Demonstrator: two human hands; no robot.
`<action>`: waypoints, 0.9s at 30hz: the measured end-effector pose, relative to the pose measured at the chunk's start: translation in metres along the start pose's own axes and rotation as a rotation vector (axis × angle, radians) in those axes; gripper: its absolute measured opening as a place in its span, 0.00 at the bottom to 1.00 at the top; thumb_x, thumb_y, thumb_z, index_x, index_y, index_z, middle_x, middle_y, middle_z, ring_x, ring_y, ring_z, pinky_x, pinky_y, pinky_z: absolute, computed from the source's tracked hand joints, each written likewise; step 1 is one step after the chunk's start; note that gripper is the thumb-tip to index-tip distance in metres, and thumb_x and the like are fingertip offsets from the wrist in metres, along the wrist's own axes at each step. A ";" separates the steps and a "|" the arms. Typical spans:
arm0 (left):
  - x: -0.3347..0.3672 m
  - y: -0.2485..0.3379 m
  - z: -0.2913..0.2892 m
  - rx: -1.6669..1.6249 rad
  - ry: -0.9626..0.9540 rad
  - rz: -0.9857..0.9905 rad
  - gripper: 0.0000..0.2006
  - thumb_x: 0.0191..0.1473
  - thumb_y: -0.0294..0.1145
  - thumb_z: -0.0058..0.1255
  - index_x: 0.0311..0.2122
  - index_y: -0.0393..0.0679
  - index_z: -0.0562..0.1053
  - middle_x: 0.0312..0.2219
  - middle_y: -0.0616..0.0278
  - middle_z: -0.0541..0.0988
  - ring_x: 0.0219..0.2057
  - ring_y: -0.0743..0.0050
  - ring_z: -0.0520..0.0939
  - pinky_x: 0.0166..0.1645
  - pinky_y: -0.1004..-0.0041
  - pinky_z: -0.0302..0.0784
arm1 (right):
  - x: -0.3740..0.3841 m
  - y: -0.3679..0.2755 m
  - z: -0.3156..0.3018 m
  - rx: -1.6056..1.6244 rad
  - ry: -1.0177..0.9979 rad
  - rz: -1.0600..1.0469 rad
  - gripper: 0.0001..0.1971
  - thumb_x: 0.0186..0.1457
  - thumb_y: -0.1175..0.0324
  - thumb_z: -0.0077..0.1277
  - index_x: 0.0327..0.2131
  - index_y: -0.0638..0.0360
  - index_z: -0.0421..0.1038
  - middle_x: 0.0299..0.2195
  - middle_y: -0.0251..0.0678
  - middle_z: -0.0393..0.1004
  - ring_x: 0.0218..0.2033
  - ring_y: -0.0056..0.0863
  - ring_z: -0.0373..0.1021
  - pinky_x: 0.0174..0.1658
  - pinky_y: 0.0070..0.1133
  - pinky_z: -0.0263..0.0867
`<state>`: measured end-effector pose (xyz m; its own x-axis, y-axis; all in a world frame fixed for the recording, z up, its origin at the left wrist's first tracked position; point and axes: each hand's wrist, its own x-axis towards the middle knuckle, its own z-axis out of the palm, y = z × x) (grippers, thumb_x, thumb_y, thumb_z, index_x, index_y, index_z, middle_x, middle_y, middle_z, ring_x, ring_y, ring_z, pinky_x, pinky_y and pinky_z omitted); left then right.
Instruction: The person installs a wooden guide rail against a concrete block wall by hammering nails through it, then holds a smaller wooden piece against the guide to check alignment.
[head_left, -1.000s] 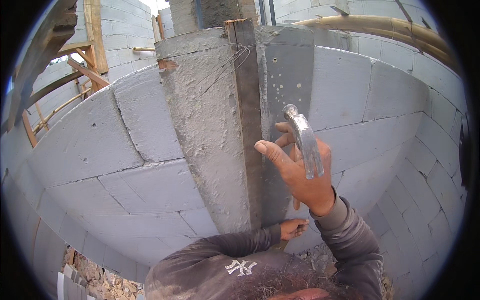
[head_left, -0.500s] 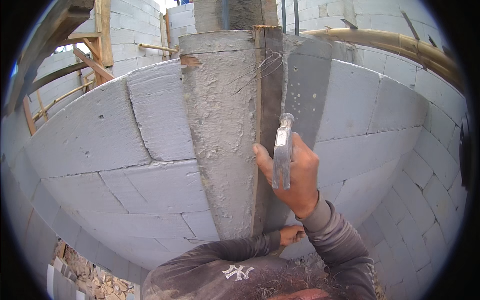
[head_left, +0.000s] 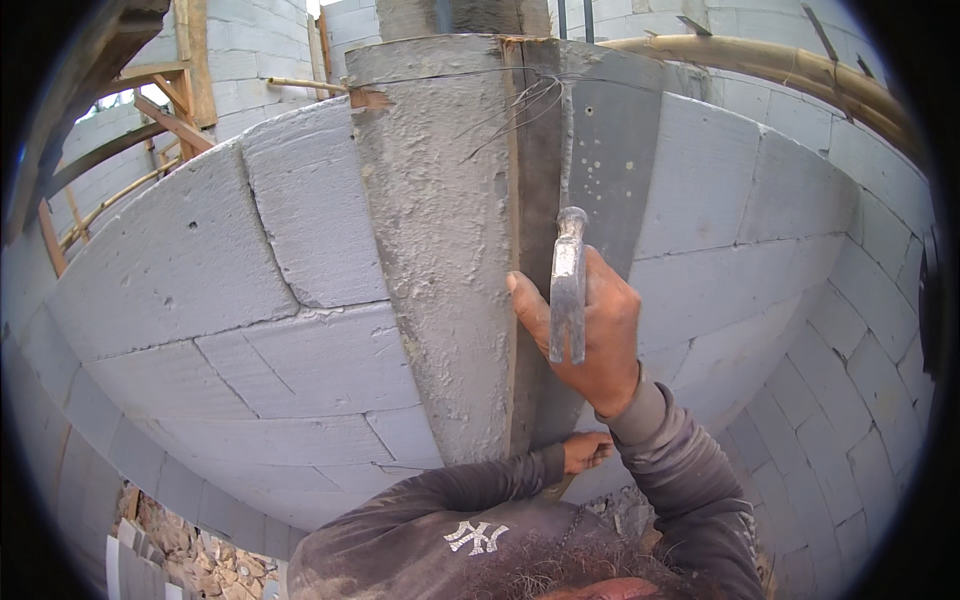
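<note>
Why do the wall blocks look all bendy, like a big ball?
Head view: the fisheye lens bows the straight block wall toward the rim, with black corners; daylight is soft, with no hard shadows; the hammer in the right hand looks sharp.

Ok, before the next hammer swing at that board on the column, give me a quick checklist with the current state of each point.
1. Right hand gripping the hammer: ok, fingers closed around it, head raised level with the board.
2. Left hand out of the swing path: ok, it sits low at the foot of the dark board, well below the hammer.
3. Board seated against the concrete column: ok higher up, where it lies flat along the column edge; lower end hidden by the hands.
4. Loose wires at the top clear of the hammer: ok, they are above it.
5. Nail or strike point: cannot tell, none visible.
6. Footing: cannot tell, feet out of view.
</note>
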<state>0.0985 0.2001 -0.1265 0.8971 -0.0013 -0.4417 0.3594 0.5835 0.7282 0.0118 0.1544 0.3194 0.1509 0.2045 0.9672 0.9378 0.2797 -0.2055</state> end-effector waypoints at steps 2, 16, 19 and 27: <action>0.008 -0.009 0.001 -0.032 0.030 0.003 0.05 0.64 0.41 0.53 0.38 0.55 0.75 0.30 0.79 0.79 0.32 0.88 0.81 0.36 0.76 0.72 | -0.002 0.003 -0.001 -0.002 0.001 0.002 0.20 0.56 0.64 0.68 0.22 0.61 0.67 0.18 0.31 0.62 0.16 0.21 0.60 0.19 0.25 0.56; -0.047 0.040 0.048 -0.342 0.111 -0.148 0.06 0.63 0.39 0.61 0.40 0.53 0.77 0.33 0.75 0.75 0.35 0.82 0.76 0.42 0.74 0.73 | -0.268 0.049 -0.169 -0.225 0.221 1.245 0.10 0.62 0.70 0.57 0.28 0.64 0.71 0.20 0.29 0.69 0.21 0.19 0.65 0.25 0.23 0.61; -0.052 0.038 0.059 -0.361 0.122 -0.139 0.06 0.62 0.40 0.62 0.39 0.55 0.76 0.33 0.77 0.74 0.35 0.83 0.75 0.42 0.75 0.72 | -0.319 0.021 -0.177 -0.075 0.441 1.620 0.09 0.62 0.70 0.56 0.29 0.62 0.72 0.21 0.27 0.70 0.21 0.17 0.67 0.21 0.21 0.59; -0.059 0.048 0.060 -0.476 0.059 -0.126 0.07 0.62 0.41 0.62 0.38 0.57 0.75 0.34 0.79 0.75 0.38 0.83 0.76 0.43 0.76 0.70 | -0.353 0.016 -0.155 0.239 0.651 1.824 0.06 0.66 0.70 0.52 0.43 0.60 0.70 0.21 0.27 0.69 0.13 0.14 0.60 0.16 0.17 0.55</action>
<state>0.0779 0.1796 -0.0338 0.8333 -0.0575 -0.5498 0.2946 0.8878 0.3537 0.0220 -0.0590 -0.0022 0.8613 0.0437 -0.5062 -0.4968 0.2808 -0.8211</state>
